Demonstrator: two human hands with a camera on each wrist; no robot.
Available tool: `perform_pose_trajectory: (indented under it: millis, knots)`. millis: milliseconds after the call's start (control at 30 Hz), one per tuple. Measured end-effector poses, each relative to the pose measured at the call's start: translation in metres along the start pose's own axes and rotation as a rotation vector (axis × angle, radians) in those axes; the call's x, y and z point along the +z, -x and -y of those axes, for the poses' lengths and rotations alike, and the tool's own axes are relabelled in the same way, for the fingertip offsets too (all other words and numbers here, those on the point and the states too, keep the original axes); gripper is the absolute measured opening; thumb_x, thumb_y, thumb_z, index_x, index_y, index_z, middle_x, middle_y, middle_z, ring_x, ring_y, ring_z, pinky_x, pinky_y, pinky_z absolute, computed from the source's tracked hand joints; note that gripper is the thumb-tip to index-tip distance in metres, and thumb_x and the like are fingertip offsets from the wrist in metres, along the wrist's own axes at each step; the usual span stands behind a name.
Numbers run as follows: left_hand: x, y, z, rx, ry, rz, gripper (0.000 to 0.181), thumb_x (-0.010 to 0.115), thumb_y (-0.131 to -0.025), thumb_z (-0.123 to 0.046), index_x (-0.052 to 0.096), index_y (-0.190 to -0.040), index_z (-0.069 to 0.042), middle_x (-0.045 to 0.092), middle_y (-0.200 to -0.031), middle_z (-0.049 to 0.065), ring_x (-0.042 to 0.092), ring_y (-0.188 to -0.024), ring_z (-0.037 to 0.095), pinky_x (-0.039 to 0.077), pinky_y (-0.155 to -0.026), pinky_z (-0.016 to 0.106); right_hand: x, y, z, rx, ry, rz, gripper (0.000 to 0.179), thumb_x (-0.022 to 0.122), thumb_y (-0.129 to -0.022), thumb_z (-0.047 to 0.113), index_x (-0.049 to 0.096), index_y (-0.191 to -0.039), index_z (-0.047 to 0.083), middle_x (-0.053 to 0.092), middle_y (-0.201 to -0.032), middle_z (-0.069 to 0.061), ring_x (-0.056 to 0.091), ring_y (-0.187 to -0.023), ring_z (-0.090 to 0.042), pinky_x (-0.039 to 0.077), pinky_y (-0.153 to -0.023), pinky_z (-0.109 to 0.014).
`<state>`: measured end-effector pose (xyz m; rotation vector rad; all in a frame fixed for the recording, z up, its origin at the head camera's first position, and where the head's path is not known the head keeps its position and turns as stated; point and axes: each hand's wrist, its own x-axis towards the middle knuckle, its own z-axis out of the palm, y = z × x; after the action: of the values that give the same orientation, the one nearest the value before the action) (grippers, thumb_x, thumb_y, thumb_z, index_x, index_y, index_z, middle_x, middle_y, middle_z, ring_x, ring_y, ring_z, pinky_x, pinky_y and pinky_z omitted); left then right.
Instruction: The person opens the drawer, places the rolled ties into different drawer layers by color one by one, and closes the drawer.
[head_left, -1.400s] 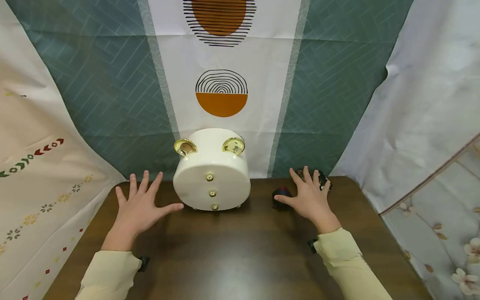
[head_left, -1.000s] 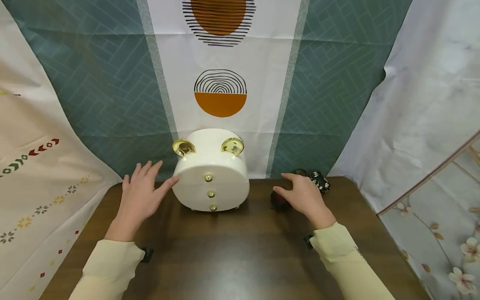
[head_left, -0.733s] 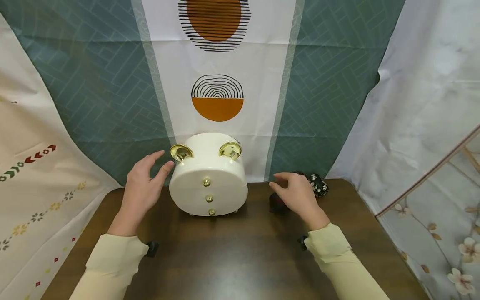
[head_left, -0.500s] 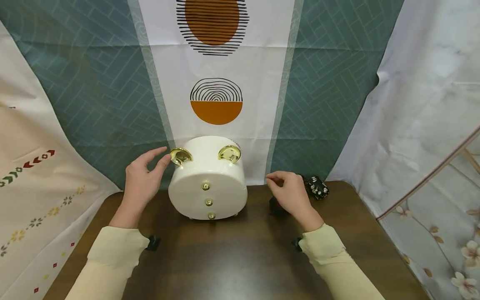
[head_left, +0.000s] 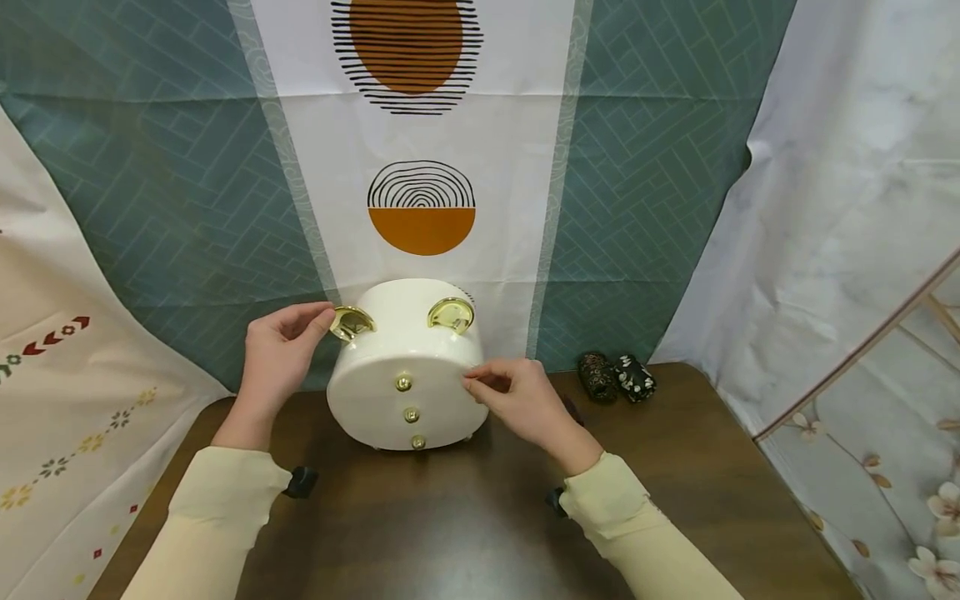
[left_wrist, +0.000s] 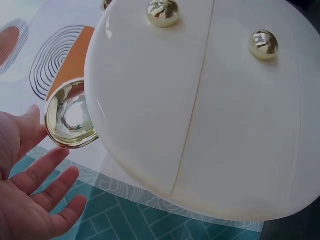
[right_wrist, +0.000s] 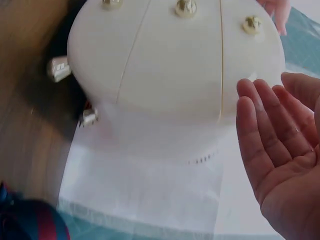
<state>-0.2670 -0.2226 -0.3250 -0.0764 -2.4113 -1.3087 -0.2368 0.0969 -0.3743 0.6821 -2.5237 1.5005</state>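
Note:
A glossy white drawer box with rounded sides stands against the cloth backdrop, three gold knobs down its front. Two gold ear-shaped pieces rise from its top. My left hand pinches the rim of the left gold ear between thumb and index finger, the other fingers spread below. At the upper right edge of the box's front is my right hand, its thumb and fingertips drawn close together. In the right wrist view its fingers are gently bent, with nothing between them and the thumb.
Two dark patterned bundles lie side by side at the back right of the brown table. A dark object with a red stripe is mostly hidden behind my right hand in the head view. Patterned cloths hang around the table.
Both hands have gone from spread fingers to narrowed ones. The left has risen to the left ear; the right has moved left, away from the bundles, to the box's edge.

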Motion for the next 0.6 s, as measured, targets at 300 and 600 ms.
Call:
perform_pose_trajectory:
  millis: [300,600]
  knots:
    - [0.005,-0.005,-0.002,-0.038,0.057,0.039,0.043,0.062,-0.083,-0.052,0.069,-0.114,-0.023,0.067,-0.115,-0.004,0.056,-0.109,0.001,0.048,-0.08,0.011,0.026,-0.004,0.012,0.013,-0.018,0.262,0.037,0.063,-0.088,0.038,0.061,-0.124,0.03,0.067,-0.113,0.006,0.065,-0.089,-0.005,0.053,-0.075,-0.022]
    - [0.007,-0.014,-0.004,-0.055,0.104,0.088,0.048,0.062,-0.082,-0.054,0.068,-0.117,-0.021,0.064,-0.124,-0.001,0.051,-0.121,0.013,0.043,-0.101,0.041,0.042,-0.012,0.016,-0.028,-0.079,0.253,0.042,0.066,-0.088,0.031,0.056,-0.128,0.036,0.059,-0.126,0.012,0.062,-0.103,-0.003,0.052,-0.082,-0.023]
